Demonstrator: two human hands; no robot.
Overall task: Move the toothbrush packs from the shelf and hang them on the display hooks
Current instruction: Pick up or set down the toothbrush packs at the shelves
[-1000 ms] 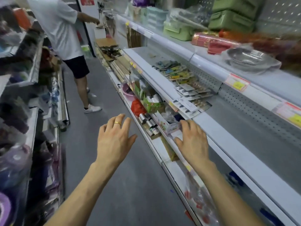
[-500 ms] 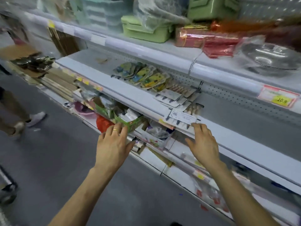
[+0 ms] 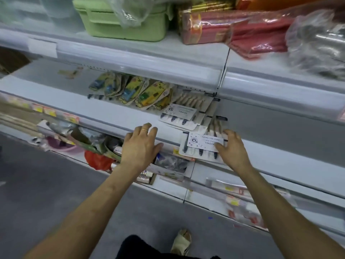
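A white toothbrush pack [image 3: 199, 145] with a printed card lies at the front edge of the grey middle shelf [image 3: 115, 114]. My right hand [image 3: 233, 149] touches its right side, fingers laid over the card. More white packs [image 3: 179, 114] lie stacked behind it, and colourful children's toothbrush packs [image 3: 130, 90] lie in a row further back left. My left hand [image 3: 141, 146], with a ring on one finger, rests open on the shelf's front edge, holding nothing. No display hook is plainly visible.
The top shelf [image 3: 149, 58] carries a green lunch box [image 3: 123, 19], red wrapped packs [image 3: 233, 28] and a bagged metal bowl [image 3: 317, 43]. The lower shelf holds mixed goods and a red bag [image 3: 97, 161]. Grey aisle floor [image 3: 46, 184] lies below; my foot [image 3: 182, 242] shows.
The view has swung from the aisle to face the shelf and moved closer. My right hand reached onto the nearest white toothbrush pack; my left hand came to the shelf edge.
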